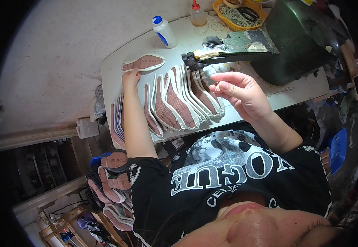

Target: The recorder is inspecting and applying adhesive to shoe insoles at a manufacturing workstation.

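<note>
A fanned row of shoe soles (179, 101) lay overlapping across the white surface (117, 78), with one single sole (142, 63) set apart at its far left, so much of the batch seemed laid out, while more soles in a pile (113, 177) waited below the surface edge. The left hand (130, 78) reached out, fingertips resting on the single sole's near edge, not closed around it. The right hand (238, 92) hovered, fingers loosely curled and apparently empty, just beside the machine's dark arm (199, 59).
</note>
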Available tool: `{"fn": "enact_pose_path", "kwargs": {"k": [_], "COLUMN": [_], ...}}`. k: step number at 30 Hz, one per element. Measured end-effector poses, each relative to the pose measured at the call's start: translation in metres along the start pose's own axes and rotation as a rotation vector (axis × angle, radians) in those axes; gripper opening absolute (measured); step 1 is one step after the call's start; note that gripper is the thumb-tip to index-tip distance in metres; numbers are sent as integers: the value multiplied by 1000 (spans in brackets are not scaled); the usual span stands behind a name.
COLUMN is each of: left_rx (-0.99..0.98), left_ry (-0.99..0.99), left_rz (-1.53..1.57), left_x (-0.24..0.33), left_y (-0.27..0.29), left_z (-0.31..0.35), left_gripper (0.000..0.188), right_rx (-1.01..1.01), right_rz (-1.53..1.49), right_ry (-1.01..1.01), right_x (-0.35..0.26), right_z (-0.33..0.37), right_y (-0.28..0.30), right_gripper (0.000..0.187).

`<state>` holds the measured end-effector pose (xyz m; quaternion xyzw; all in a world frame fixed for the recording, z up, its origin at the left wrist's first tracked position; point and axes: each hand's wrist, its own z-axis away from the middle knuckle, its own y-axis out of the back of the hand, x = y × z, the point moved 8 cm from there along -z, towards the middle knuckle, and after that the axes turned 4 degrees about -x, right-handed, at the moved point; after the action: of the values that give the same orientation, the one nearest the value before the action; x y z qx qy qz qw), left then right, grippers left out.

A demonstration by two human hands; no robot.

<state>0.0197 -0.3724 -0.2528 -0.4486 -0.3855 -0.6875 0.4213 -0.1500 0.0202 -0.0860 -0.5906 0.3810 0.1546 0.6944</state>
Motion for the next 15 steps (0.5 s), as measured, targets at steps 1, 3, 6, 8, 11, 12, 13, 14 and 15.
{"fn": "enact_pose_path", "kwargs": {"k": [1, 3, 6, 8, 11, 12, 13, 14, 15], "left_rx": [-5, 86, 56, 56, 58, 67, 67, 83, 98], "left_ry": [6, -294, -439, -459, -454, -425, -420, -440, -460], "left_rz": [-2, -442, -578, -686, -858, -925, -925, -920, -915], "left_x": [-1, 33, 31, 31, 16, 7, 1, -1, -3], "left_y": [-2, -7, 4, 10, 17, 21, 23, 25, 27], "left_z": [9, 47, 91, 129, 164, 168, 169, 172, 174], "left_gripper": [42, 53, 61, 60, 56, 54, 54, 51, 49], "right_rx": [8, 32, -18, -3, 13, 10, 11, -119, -248], "right_rz": [0, 30, 42, 69, 54, 8, 8, -110, -227], "right_ry": [-2, 30, -38, -43, -42, -42, -46, -59, -72], "right_x": [0, -4, 2, 4, 12, 17, 20, 24, 25], "right_z": [-1, -1, -2, -4, -8, -10, -13, -16, -16], "right_y": [0, 1, -1, -2, 2, 4, 10, 4, -3], "right_gripper": [19, 22, 23, 22, 16, 14, 14, 16, 17]}}
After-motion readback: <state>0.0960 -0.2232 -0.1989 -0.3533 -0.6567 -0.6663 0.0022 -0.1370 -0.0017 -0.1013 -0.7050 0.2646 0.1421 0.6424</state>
